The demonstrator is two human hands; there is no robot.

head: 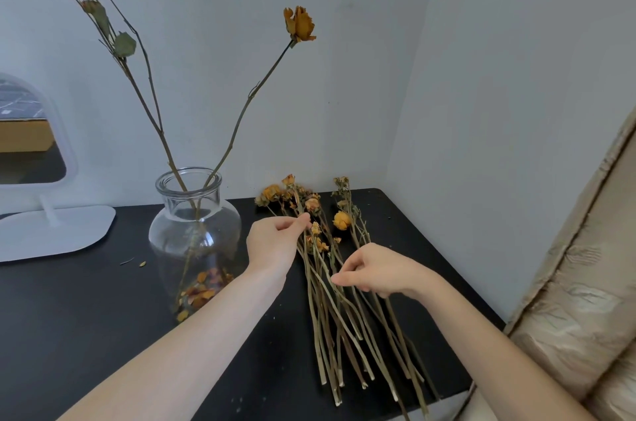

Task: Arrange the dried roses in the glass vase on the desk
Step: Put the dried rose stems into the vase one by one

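1. The roses [330, 317] lie in a loose bundle on the desk [86, 310], just to the right of the vase [192, 224]. Their heads point away from you toward the wall and their cut ends point back at you.
2. The long axis of the bundle runs almost straight front to back, tilted slightly left at the far end.
3. Your left hand [275, 241] sits between vase and bundle. Its thumb and fingertips pinch one stem [298, 202] just below the heads.
4. Your right hand [378, 270] hovers over the middle of the stems with its fingers curled. You cannot tell from here whether it grips one or only touches.
5. The left hand is the nearer one to the vase, whose mouth lies up and to its left.
6. To seat the stem, you likely need to swing it from flat to upright, cut end down, before it clears the rim.
7. Two more already stand in the vase, leaning apart, so aim for the gap between them.
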